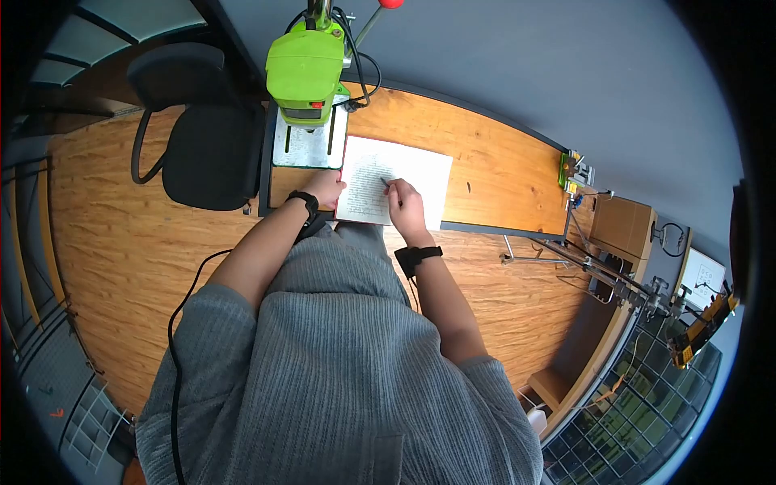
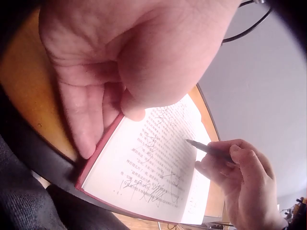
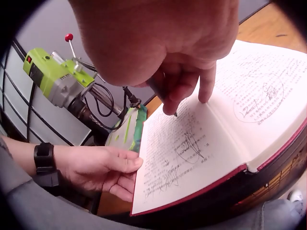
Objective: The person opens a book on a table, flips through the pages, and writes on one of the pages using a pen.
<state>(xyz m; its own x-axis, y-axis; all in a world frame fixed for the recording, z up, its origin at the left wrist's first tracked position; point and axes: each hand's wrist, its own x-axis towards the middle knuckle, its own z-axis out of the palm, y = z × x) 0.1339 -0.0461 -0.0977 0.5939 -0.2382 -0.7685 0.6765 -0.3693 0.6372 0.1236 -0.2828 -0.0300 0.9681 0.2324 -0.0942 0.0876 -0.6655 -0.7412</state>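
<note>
An open book (image 1: 424,182) with a red cover and printed pages lies at the table's front edge; pen scribbles mark its pages (image 3: 192,158). The left hand (image 1: 325,188) grips the book's left edge, thumb on the page and fingers at the cover (image 2: 103,134). Over the left page, the right hand (image 1: 406,208) pinches a dark pen (image 2: 211,152), its tip at the printed lines. In the right wrist view, one finger of the right hand (image 3: 168,62) touches the paper near the book's fold.
A green drill press (image 1: 305,73) stands on its metal base (image 1: 295,145) behind the left hand. A black chair (image 1: 212,153) is at the left. The wooden table (image 1: 509,178) extends right to a small vise-like device (image 1: 572,171). Cardboard box (image 1: 621,229) at the right.
</note>
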